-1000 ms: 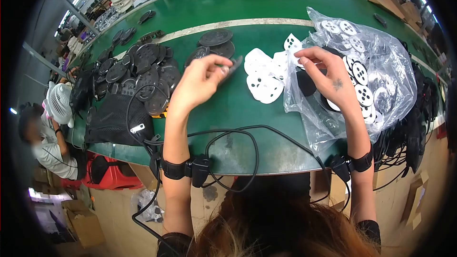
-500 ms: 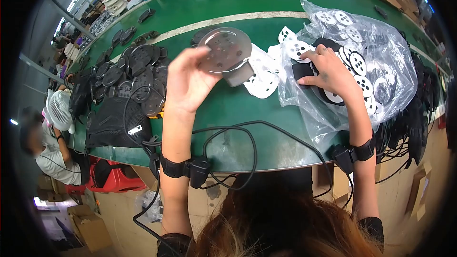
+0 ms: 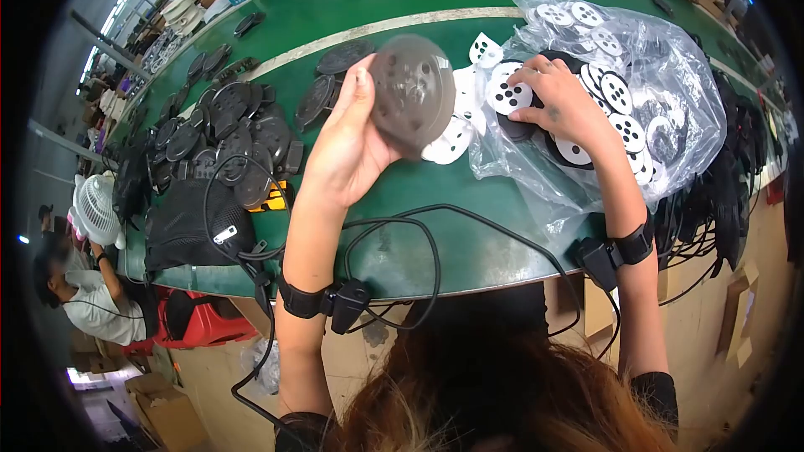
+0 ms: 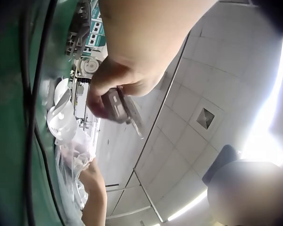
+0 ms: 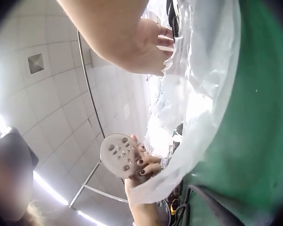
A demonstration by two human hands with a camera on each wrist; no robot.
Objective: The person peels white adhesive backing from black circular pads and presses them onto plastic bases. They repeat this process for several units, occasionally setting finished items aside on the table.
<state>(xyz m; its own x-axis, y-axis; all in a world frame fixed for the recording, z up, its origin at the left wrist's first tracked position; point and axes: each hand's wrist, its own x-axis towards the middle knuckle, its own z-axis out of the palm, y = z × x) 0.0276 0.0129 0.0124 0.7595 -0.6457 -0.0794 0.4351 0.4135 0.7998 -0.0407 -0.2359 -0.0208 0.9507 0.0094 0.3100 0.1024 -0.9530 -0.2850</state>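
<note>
My left hand (image 3: 347, 142) holds up a round, translucent grey plastic cover (image 3: 410, 96), thumb at its left edge. In the right wrist view several bumps and holes show on the face of the cover (image 5: 120, 155). My right hand (image 3: 565, 105) reaches into a clear plastic bag (image 3: 687, 117) and pinches a white disc (image 3: 502, 96) with black holes, thumb at its lower edge and fingertips over its face. More white discs (image 3: 615, 92) lie in the bag. Loose white pieces (image 3: 448, 144) lie beside the bag, partly behind the cover.
A heap of dark round parts (image 3: 230, 109) lies on the green table (image 3: 402, 209) at left, near a black mesh pouch (image 3: 197, 226). Black cables (image 3: 435, 264) loop across the front edge. Another person (image 3: 100, 305) sits at far left, beside a white fan (image 3: 99, 209).
My left hand has brought the grey cover up from low over the table and turned its face toward me. My right hand has moved deeper into the bag's opening, and the white disc faces up more.
</note>
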